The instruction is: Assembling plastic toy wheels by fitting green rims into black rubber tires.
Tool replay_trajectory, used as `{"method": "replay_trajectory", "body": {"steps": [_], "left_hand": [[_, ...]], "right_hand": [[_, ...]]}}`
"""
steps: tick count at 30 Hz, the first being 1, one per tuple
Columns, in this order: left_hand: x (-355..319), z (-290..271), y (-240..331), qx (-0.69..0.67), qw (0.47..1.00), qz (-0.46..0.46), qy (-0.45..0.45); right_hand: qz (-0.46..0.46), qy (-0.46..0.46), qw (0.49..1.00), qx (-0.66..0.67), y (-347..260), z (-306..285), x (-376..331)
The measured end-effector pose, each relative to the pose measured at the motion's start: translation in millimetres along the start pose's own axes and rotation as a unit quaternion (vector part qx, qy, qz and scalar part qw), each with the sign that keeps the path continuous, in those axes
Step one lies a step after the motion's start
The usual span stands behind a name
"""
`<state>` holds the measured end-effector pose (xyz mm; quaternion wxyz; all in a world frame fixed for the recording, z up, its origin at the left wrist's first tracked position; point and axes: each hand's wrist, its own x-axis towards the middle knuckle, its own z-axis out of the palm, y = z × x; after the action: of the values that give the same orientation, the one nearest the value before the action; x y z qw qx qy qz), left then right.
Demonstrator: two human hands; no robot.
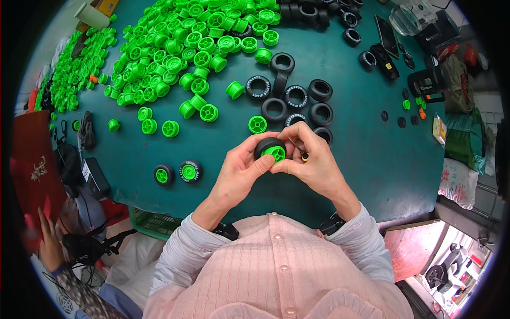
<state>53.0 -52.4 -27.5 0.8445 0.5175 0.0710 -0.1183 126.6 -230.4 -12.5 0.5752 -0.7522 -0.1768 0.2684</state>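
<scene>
Near the table's front edge, my left hand is closed round a toy wheel, its thumb on the green plastic rim. A black rubber tyre sits partly over that rim. My right hand pinches the wheel's other side and also holds a small thin-shafted tool with a dark and yellow end, perhaps a screwdriver. Just beyond my hands lie a loose green rim and several black tyres. Two wheels with tyres on, one beside the other, rest to the left.
A large heap of green rims covers the far left of the green table. More tyres are piled at the back. A phone and a black cutter-like object lie far right. Another person's hand shows at left.
</scene>
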Motion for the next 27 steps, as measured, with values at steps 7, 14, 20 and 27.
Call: {"method": "replay_trajectory", "body": {"steps": [7, 14, 20, 27], "left_hand": [[1.3, 2.9, 0.1, -0.007, 1.000, 0.008, 0.011], [0.5, 8.2, 0.5, -0.041, 0.999, -0.018, 0.029], [3.5, 2.2, -3.9, -0.114, 0.992, 0.010, 0.060], [-0.7, 1.1, -0.1, -0.058, 0.997, -0.048, 0.005]], "right_hand": [[-0.053, 0.117, 0.990, -0.057, 4.5, 26.2, -6.8], [-0.027, 0.090, 0.995, -0.038, 11.3, 11.7, -7.7], [-0.137, 0.128, 0.972, -0.140, -0.6, 18.2, -13.0], [-0.078, 0.151, 0.985, -0.011, 1.8, 17.9, -2.6]]}}
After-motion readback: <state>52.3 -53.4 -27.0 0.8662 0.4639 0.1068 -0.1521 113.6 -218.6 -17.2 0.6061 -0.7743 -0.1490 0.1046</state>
